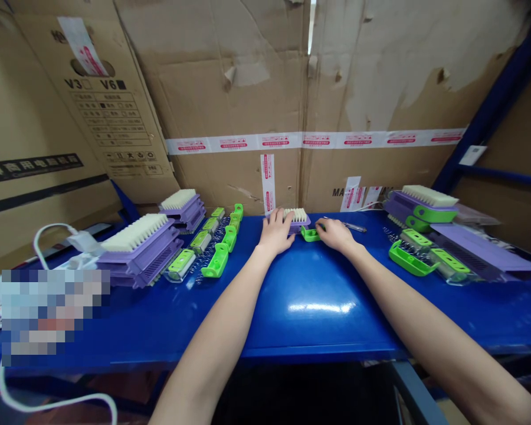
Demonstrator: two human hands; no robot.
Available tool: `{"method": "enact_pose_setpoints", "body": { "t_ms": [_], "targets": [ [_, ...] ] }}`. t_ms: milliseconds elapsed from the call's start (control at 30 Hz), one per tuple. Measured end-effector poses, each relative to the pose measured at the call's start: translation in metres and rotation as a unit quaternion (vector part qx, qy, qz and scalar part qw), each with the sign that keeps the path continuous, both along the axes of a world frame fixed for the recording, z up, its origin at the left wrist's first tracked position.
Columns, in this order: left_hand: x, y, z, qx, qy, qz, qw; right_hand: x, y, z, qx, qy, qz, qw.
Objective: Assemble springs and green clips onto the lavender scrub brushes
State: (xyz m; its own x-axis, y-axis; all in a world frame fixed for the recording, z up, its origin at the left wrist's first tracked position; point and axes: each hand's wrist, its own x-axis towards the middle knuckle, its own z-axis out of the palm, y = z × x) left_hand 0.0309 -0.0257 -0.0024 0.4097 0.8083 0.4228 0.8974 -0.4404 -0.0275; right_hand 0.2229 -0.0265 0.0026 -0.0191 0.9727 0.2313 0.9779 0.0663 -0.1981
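At the back middle of the blue table, my left hand lies over a purple piece with cream bristles. Its fingers bend across the bristled top and the thumb reaches down the near side. Just to the right, the curled fingers of my right hand are at the end of a bright green curved plastic piece. This green piece lies right in front of the purple one. My right fingertips are partly hidden. A thin pen-like tool lies behind my right hand.
Purple bristled pieces are stacked at left and right. Rows of green curved pieces, clear-and-green parts and metal springs lie beside them. White cables run at far left. Cardboard walls the back.
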Motion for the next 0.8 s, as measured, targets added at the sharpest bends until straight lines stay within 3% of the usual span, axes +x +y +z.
{"method": "enact_pose_setpoints", "body": {
  "t_ms": [133, 800],
  "targets": [
    [0.0003, 0.0002, -0.0004, 0.001, 0.005, 0.003, 1.000, -0.0038, -0.0009, 0.0012, -0.025, -0.031, 0.030, 0.999],
    [-0.0002, 0.0006, -0.0013, 0.010, -0.005, -0.004, 1.000, -0.0056, -0.0019, 0.0027, -0.031, -0.032, 0.039, 0.998]
  ]
}}
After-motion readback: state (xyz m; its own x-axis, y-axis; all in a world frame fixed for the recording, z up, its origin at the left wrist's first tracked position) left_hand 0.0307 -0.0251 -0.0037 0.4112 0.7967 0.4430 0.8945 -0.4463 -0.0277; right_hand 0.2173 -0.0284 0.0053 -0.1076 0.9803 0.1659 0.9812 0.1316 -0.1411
